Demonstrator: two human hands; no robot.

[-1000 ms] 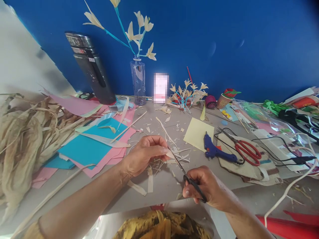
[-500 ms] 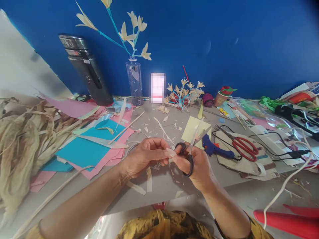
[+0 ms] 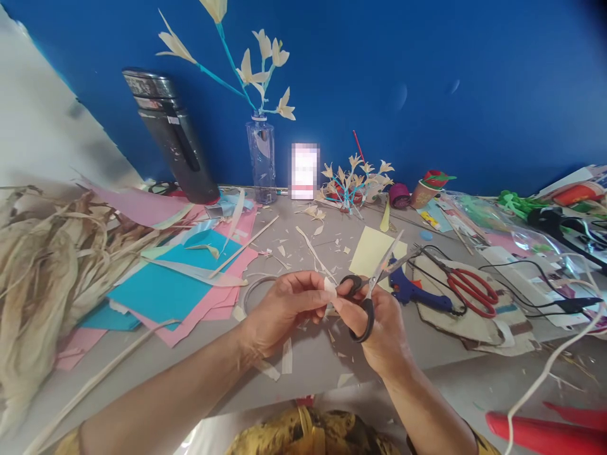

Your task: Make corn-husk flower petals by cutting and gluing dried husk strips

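Over the near part of the table, my left hand (image 3: 283, 306) pinches a small pale petal-like piece of dried husk (image 3: 329, 287) between thumb and fingers. Fingertips of my right hand (image 3: 386, 325) meet the same piece from the other side. Black-handled scissors (image 3: 372, 288) hang on the fingers of my right hand, blades parted and pointing away from me, with nothing between them. Husk scraps (image 3: 287, 356) lie beneath my hands. A cream paper square (image 3: 368, 249) lies just beyond the scissors.
Blue sheets (image 3: 171, 284) and dried husks (image 3: 42, 278) lie left. At the back stand a black flask (image 3: 177, 142), a clear bottle (image 3: 262, 158) with husk flowers, and smaller flowers (image 3: 353, 183). Right are a blue glue gun (image 3: 422, 294), red-handled pliers (image 3: 472, 291) and cables.
The pale husk piece has turned more upright between my fingertips. Both hands stay together, and the scissors have tilted slightly to the right. The whole view has shifted a little.
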